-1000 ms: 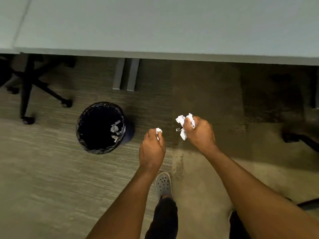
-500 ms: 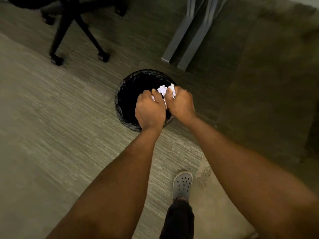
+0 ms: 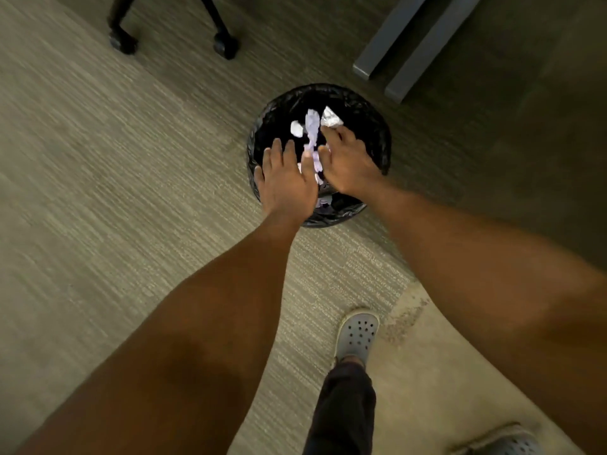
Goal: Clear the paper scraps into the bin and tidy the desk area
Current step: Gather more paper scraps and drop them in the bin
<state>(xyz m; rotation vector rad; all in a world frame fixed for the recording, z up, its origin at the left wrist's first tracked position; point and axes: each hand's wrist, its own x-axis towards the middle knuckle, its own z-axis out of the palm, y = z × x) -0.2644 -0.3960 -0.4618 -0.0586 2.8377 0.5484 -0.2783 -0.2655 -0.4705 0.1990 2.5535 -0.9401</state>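
Hovering over the bin (image 3: pixel 377 133), both hands (image 3: pixel 289 185) spread; paper scraps (image 3: pixel 312 126) below.

The near rim of the bin (image 3: pixel 331 218) is partly covered by the left hand (image 3: pixel 287 183) and right hand (image 3: pixel 348 165). The paper scraps (image 3: pixel 312 133) are smeared by motion blur. The chair base (image 3: pixel 170 31) and second shoe (image 3: pixel 505 443) are cut off by picture edges.

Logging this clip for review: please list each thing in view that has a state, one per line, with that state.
left hand: open, fingers spread over the bin, holding nothing
right hand: open, fingers spread over the bin, holding nothing
paper scraps: loose, within the bin's opening
bin: upright on the carpet, lined with a black bag, uncovered
grey clog: on the foot, flat on the floor
chair casters: resting on the carpet
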